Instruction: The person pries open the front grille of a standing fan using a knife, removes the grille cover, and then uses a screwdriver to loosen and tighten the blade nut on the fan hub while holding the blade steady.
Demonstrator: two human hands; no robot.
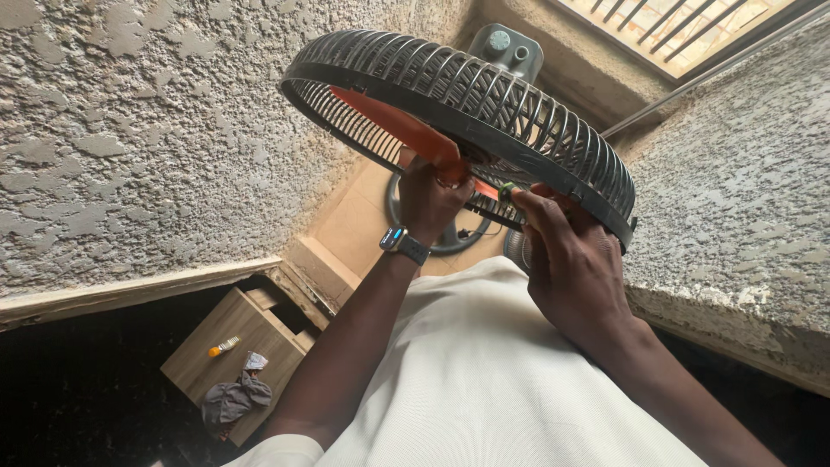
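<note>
A standing fan (484, 95) with a black grille cage is tilted in front of me, its orange blade (393, 121) showing inside the open cage. My left hand (430, 201), with a watch on the wrist, reaches into the cage and grips the hub at the root of the orange blade. My right hand (571, 259) is at the lower rim of the black cage, and its fingers pinch a small green-tipped part (507, 192) against the rim. The fan's grey motor housing (506, 47) shows behind the cage.
Rough textured walls rise on the left (130, 130) and right (743, 173). A barred window (683, 30) is at the top right. Below left stands a small wooden table (229, 333) with a little bottle (223, 348) and a grey cloth (233, 399). The fan's round base (450, 242) rests on the tan floor.
</note>
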